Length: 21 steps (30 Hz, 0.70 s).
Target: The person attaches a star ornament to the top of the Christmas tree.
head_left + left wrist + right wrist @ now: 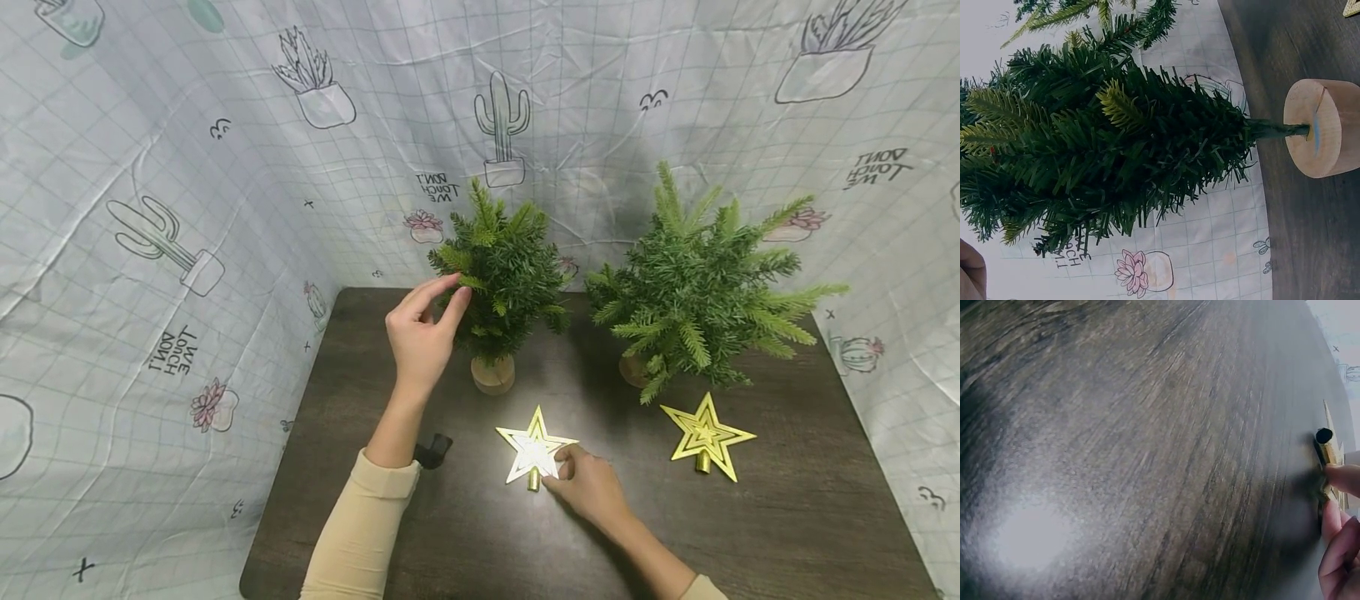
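My left hand [423, 337] is raised beside the smaller artificial Christmas tree [498, 275], thumb and forefinger bent toward each other with a small gap at a branch tip. In the left wrist view, part of that hand [971, 275] shows in the lower corner, apart from the foliage. With thumb and fingers, my right hand [588, 483] pinches a shiny gold star tree topper [528, 446] by its right-hand side. The right wrist view shows the star edge-on, its tube-shaped socket [1329, 444] close over the table and the dark opening facing the camera.
A second, bushier tree [705, 292] stands at the back right, with another gold star topper [705, 437] lying before it. The smaller tree has a round wooden base [493, 375]. Printed cloth [360, 208] hangs around the dark wooden table [337, 400].
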Tool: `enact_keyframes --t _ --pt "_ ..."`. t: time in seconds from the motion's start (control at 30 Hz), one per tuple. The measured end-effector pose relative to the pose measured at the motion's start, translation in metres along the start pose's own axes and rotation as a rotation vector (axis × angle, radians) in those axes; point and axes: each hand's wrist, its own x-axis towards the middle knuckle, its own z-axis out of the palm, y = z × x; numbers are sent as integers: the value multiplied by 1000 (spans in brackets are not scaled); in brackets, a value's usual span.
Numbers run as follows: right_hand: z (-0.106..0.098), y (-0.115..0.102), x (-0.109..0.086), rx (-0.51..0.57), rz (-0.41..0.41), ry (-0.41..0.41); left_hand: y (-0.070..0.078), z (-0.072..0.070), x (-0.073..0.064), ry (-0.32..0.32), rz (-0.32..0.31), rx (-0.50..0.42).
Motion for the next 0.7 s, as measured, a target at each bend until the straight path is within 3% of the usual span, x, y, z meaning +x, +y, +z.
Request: enact_keyframes --t 0.27,0.47,0.7 --pt "-3 -1 1 75 108 -40 -3 1 -2 21 -38 -37" --pt "-3 1 2 112 142 -66 -5 1 -2 25 -59 -45" --pt "-4 5 2 188 171 -96 -33 2 -5 19 -90 -52"
